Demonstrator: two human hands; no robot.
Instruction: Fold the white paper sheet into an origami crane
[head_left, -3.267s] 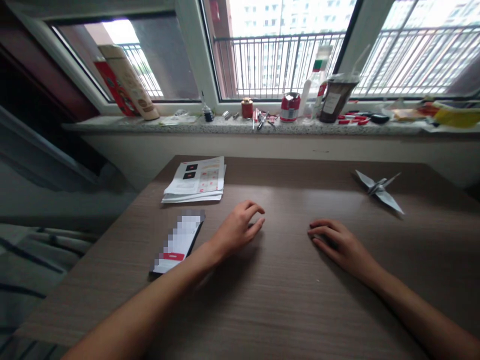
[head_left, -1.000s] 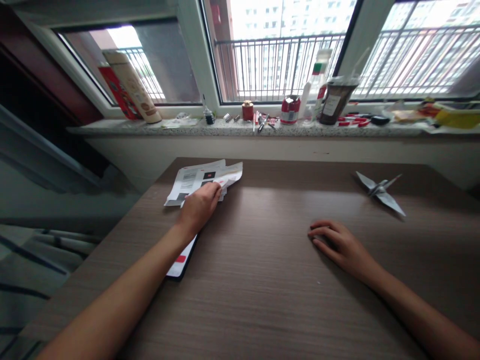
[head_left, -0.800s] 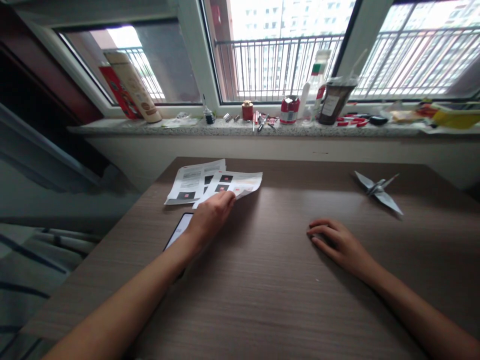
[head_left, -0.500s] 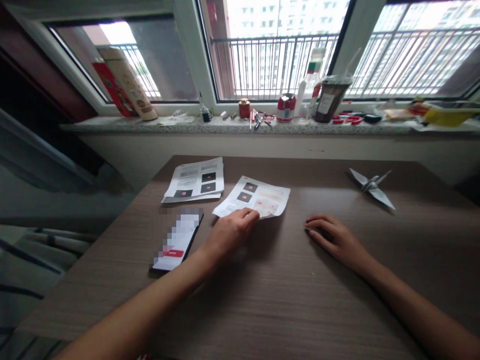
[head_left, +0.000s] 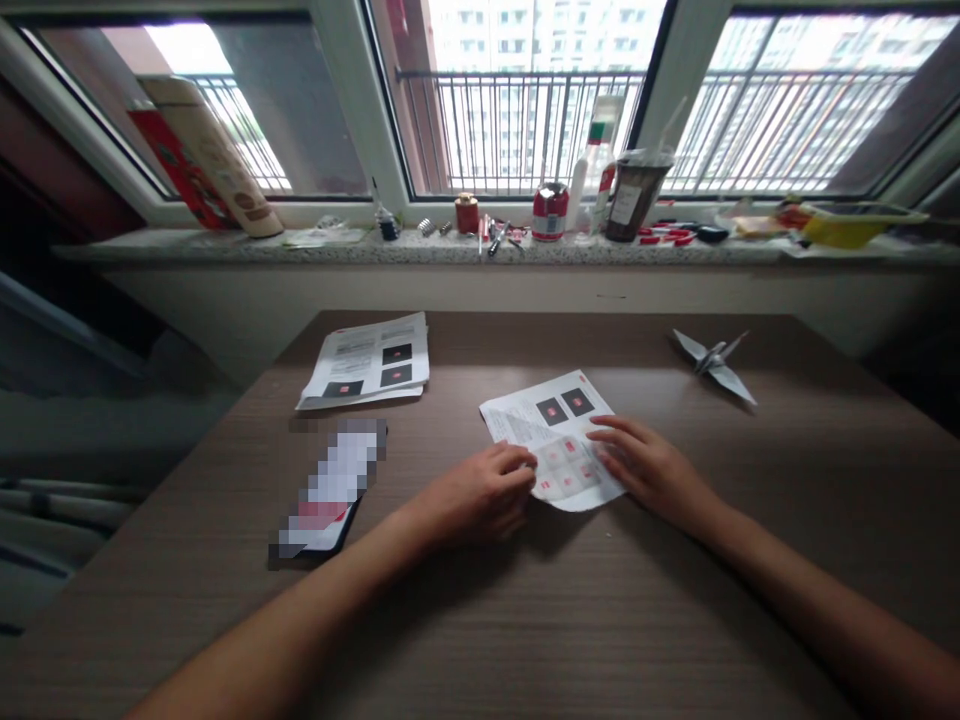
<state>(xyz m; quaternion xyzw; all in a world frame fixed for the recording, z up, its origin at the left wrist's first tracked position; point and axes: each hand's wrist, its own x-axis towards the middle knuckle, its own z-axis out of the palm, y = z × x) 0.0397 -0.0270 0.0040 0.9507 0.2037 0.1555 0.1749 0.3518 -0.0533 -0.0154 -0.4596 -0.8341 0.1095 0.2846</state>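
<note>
A printed sheet of paper (head_left: 559, 445) lies at a slant in the middle of the brown table, with dark square pictures and small red marks on it. My left hand (head_left: 484, 495) pinches its near left edge, fingers closed. At the opposite side, my right hand (head_left: 654, 465) rests with spread fingers on the paper's right edge. The near edge of the sheet curves slightly upward.
A stack of printed sheets (head_left: 367, 360) lies at back left, with a phone (head_left: 330, 500) nearer me. At back right sits a folded paper crane (head_left: 712, 362). The windowsill (head_left: 300, 255) holds a can (head_left: 550, 212), a cup (head_left: 636, 200) and tools.
My left hand has carried the sheet right and nearer me, turning it. My right hand has moved onto its right edge. The whole view has shifted slightly.
</note>
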